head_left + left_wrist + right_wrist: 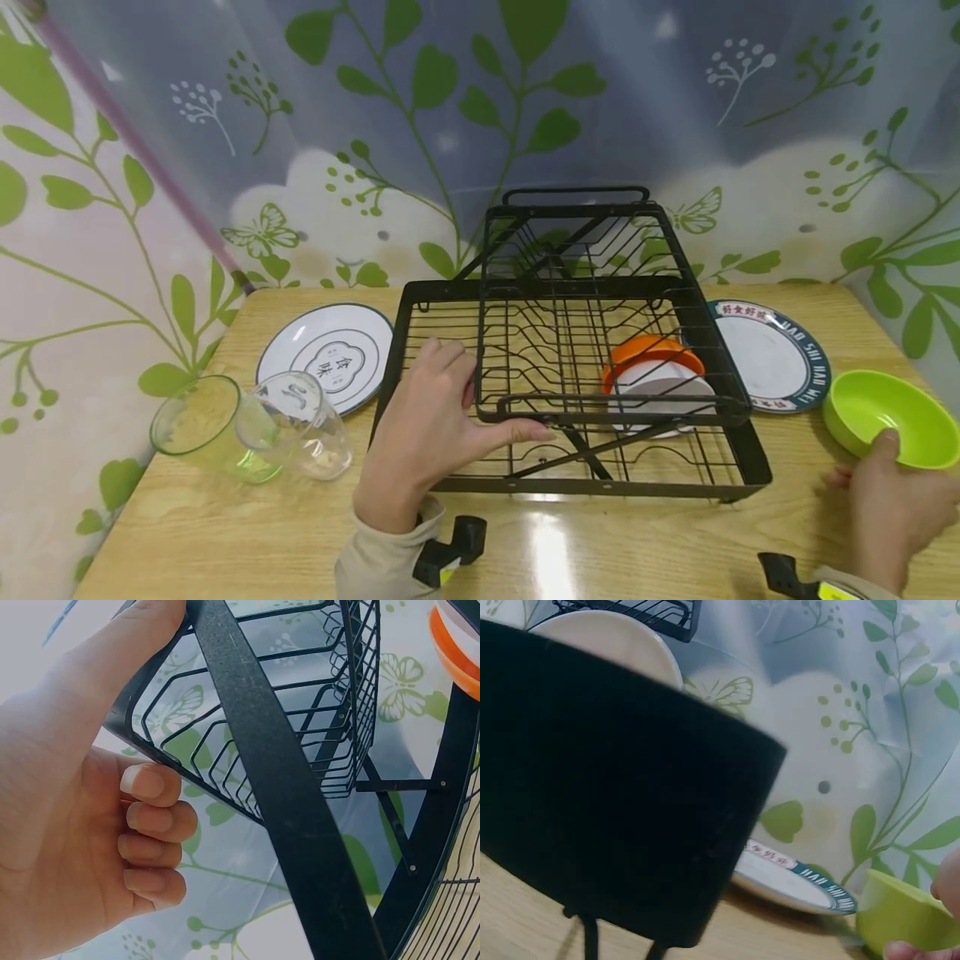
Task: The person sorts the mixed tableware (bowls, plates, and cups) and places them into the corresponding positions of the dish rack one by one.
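Observation:
A black two-tier wire dish rack (600,486) stands mid-table. My left hand (427,425) grips the left front corner of its upper tier, thumb along the front bar; the left wrist view shows the fingers curled by the frame (247,720). At the far right, my right hand (903,500) pinches the near rim of a lime-green bowl (862,400), thumb on the inside. The right wrist view shows only fingertips at this green bowl (896,919). Inside the rack's lower tier, at the right, are an orange bowl (645,344) and a white bowl (663,387), partly hidden by wires.
Left of the rack lie a blue-rimmed plate (360,333), a green-tinted glass (195,417) and a clear glass (326,446). A plate with a dark green patterned rim (772,367) lies between rack and green bowl. Leaf-printed fabric (420,183) backs the wooden table (637,542).

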### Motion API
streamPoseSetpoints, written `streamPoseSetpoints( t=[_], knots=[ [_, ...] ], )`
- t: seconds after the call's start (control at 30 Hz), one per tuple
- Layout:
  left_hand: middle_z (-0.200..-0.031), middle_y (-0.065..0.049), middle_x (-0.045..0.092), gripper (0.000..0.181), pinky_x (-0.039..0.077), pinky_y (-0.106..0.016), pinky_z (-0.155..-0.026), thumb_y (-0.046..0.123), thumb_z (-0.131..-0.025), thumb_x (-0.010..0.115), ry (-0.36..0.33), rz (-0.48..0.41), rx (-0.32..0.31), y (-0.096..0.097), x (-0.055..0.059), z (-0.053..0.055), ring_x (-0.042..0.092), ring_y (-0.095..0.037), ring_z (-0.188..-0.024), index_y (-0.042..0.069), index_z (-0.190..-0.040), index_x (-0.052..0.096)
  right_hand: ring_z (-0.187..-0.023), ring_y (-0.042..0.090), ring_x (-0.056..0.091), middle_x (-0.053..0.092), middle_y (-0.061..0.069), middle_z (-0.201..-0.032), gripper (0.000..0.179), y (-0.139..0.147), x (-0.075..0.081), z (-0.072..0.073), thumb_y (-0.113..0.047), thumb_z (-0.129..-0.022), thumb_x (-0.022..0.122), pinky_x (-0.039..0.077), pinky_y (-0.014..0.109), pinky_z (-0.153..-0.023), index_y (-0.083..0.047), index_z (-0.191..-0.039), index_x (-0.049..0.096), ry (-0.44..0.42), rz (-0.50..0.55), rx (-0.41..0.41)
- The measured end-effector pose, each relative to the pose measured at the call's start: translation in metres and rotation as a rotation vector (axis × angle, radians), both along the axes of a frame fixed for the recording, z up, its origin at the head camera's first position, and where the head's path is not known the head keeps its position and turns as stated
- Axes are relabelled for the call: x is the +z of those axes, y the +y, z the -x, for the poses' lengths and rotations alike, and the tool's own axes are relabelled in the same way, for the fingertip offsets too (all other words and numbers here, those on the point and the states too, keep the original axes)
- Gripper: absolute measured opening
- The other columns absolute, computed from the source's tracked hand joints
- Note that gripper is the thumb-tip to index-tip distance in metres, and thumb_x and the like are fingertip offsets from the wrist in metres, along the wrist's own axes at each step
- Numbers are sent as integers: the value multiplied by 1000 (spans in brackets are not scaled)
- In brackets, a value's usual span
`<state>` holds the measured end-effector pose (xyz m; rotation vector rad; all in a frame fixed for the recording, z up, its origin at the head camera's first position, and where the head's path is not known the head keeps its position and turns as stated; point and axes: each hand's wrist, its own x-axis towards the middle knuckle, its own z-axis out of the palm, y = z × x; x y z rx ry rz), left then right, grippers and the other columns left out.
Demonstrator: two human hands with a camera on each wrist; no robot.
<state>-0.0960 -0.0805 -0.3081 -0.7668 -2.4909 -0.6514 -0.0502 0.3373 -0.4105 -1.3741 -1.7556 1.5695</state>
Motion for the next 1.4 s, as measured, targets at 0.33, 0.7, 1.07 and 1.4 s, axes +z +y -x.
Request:
streamPoseSetpoints(
  t=[0.33, 0.7, 1.07, 1.4],
  knots=[
    [-63, 5, 38, 70, 35, -24, -59, 76, -61, 71, -6, -6, 3, -1, 3, 1, 38, -15, -67, 15, -59, 36, -38, 4, 57, 54, -12, -47, 49, -4, 0, 10, -24, -100, 41, 47, 20, -40, -22, -138, 11, 140, 175, -70],
    [-64, 5, 40, 68, 37, -25, -61, 71, -59, 76, -26, 4, 9, 1, 4, 3, 40, -16, -69, 15, -59, 37, -59, 18, 70, 70, 2, -66, 45, 2, -8, 13, -18, -103, 37, 54, 31, -50, -32, -143, 22, 392, 417, -107],
    [-64, 4, 39, 68, 36, -25, -61, 64, -55, 83, -34, -11, -4, 3, 5, 5, 39, -15, -68, 15, -60, 36, -59, 31, 70, 65, 1, -97, 59, 6, -11, 13, -1, -99, 30, 55, 41, -54, -34, -146, 18, 518, 426, -154],
    [-65, 5, 40, 67, 37, -25, -62, 64, -57, 82, -76, -11, 0, 4, 6, 2, 40, -15, -70, 15, -60, 37, -65, 25, 71, 55, 4, -120, 54, -6, -6, 13, -1, -99, 36, 55, 33, -51, -33, -142, 32, 714, 330, -262]
  ],
)
